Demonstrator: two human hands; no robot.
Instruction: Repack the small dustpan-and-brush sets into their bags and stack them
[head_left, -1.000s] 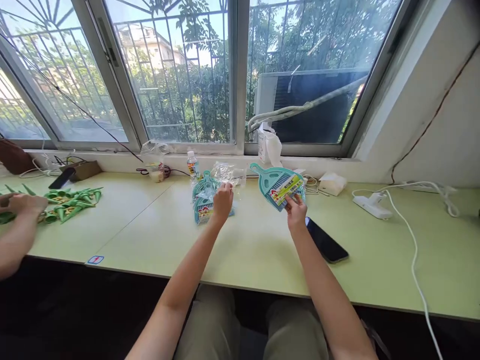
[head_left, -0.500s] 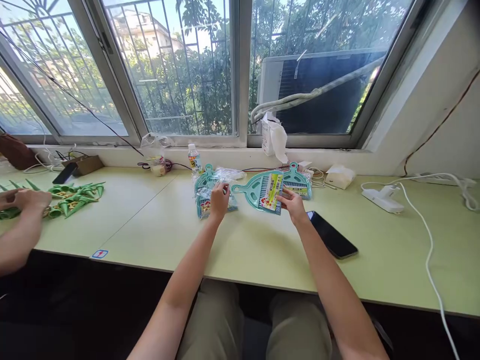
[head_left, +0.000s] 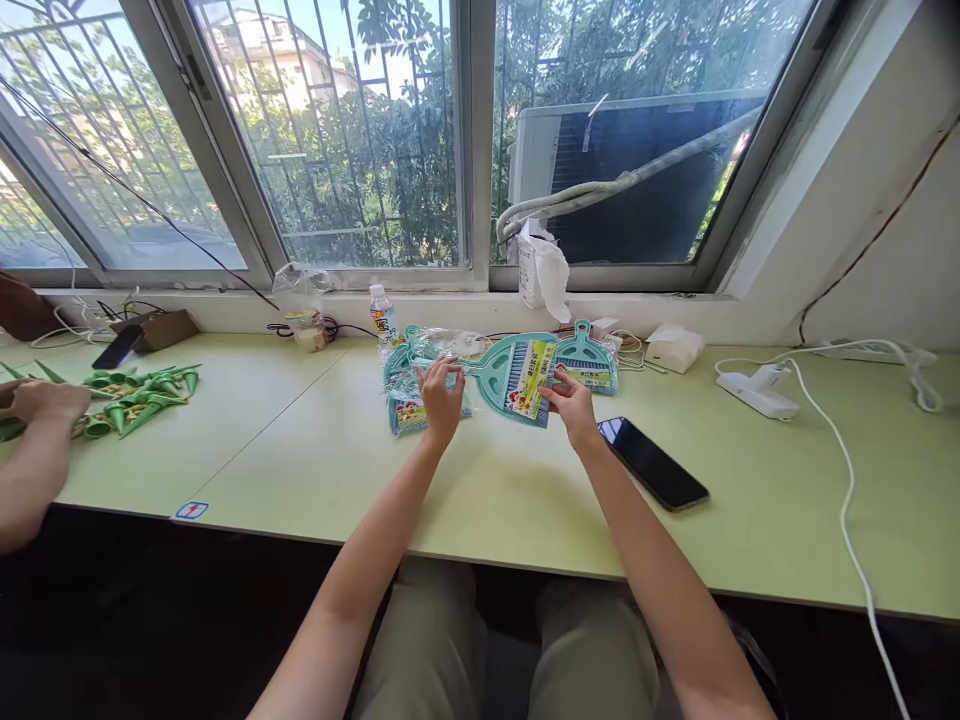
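Teal dustpan set (head_left: 501, 380): held low over worktop (head_left: 315, 450), handle pointing left; a second ago it was tilted, handle up and away.
Right hand (head_left: 571, 408): fingers pinched on its wide edge, as before.
Left hand (head_left: 441, 395): lifted off bagged pile (head_left: 405, 410), fingers now spread wide, close by handle.
Phone (head_left: 652, 463): unmoved, beside right wrist.

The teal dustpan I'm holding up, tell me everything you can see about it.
The teal plastic dustpan has a brush nested in it, bristles showing beside a yellow, white and red paper label. It is held tilted above the pale green table, handle pointing left. The right hand pinches its right edge; the left hand, fingers spread, is at the handle's tip, contact unclear.
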